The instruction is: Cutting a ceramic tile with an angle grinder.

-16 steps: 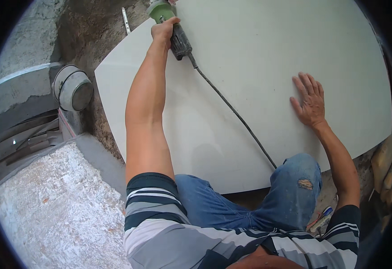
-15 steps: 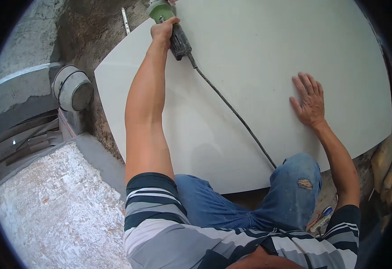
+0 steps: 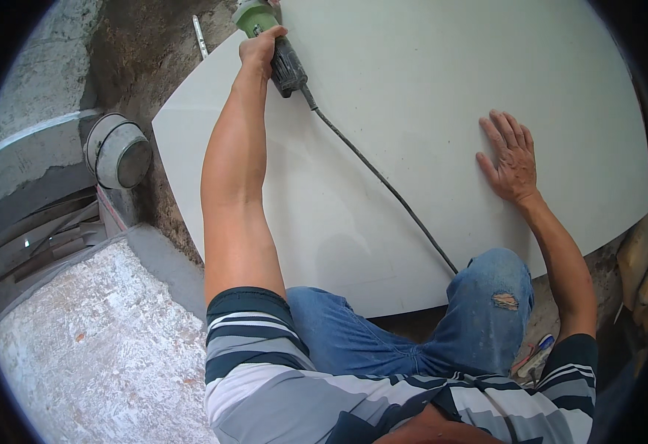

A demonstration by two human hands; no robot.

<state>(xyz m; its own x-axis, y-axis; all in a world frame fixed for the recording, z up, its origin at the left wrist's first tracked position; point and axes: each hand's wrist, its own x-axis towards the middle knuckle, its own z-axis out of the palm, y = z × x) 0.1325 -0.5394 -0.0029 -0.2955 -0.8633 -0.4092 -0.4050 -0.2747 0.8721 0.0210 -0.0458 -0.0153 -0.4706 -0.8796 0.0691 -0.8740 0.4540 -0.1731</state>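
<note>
Head view. Large white slab (image 3: 413, 148) lies flat on the dirt ground (image 3: 139, 59) and fills the upper middle and right of the picture.

Left hand (image 3: 261, 48) reaches out on a straight arm to the slab's far left corner, fingers wrapped around the dark body of an angle grinder (image 3: 276, 48). The grinder's green head sits at that far edge; its disc cannot be made out. A black cord (image 3: 376, 177) runs from the grinder's rear diagonally across the slab to the near edge, beside the bent knee in torn blue jeans (image 3: 487, 303).

Right hand (image 3: 509, 159) lies flat on the slab toward its right side, fingers spread wide, holding nothing.

Off the slab's left edge, a grey bucket (image 3: 120, 152) stands tipped against a concrete ledge (image 3: 35, 148).
</note>
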